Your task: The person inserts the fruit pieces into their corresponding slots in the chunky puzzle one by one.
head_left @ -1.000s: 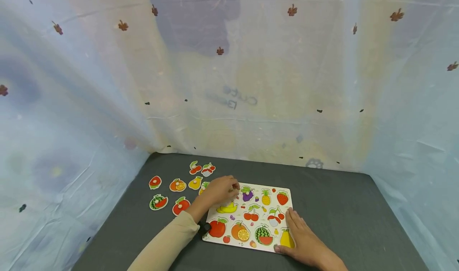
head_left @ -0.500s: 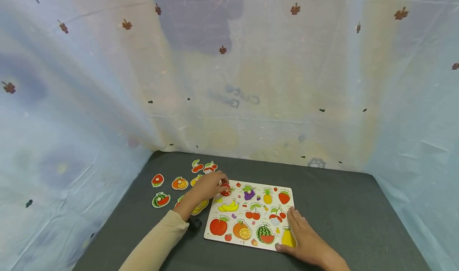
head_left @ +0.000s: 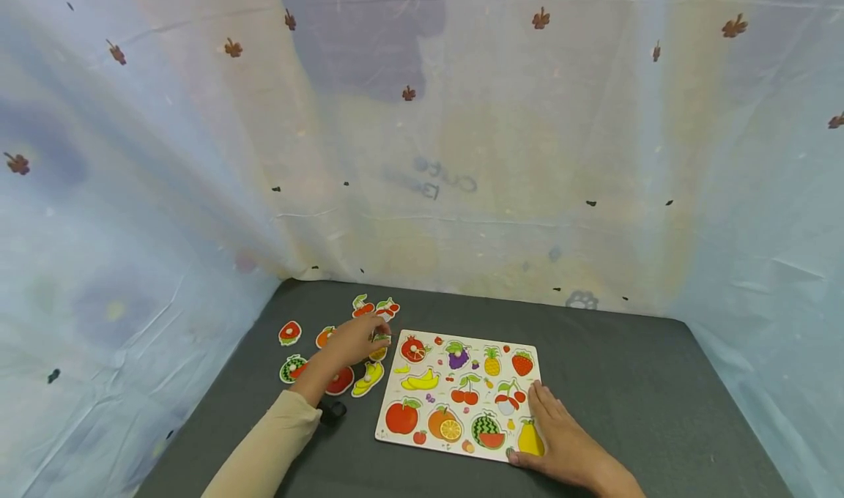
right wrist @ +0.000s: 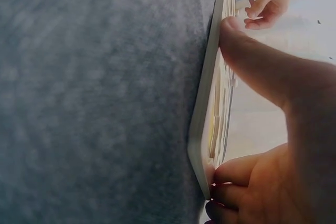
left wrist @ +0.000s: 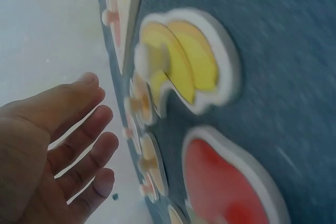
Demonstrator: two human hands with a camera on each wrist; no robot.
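Lying loose at left are several fruit pieces (head_left: 368, 378), pomegranate piece (head_left: 413, 349) apparently seated, left hand (head_left: 356, 338) empty, fingers parted, right hand (head_left: 560, 439) spread against the board (head_left: 393, 387).

left sleeve (head_left: 267, 443): plain cream | black block (head_left: 334, 412) beside it: perhaps a camera | left hand (head_left: 354, 339), right hand (head_left: 557, 436): bare

The right hand (right wrist: 307, 124) touches the board (right wrist: 201, 103) on the grey surface (right wrist: 94, 103), left hand (right wrist: 271, 4) beyond.
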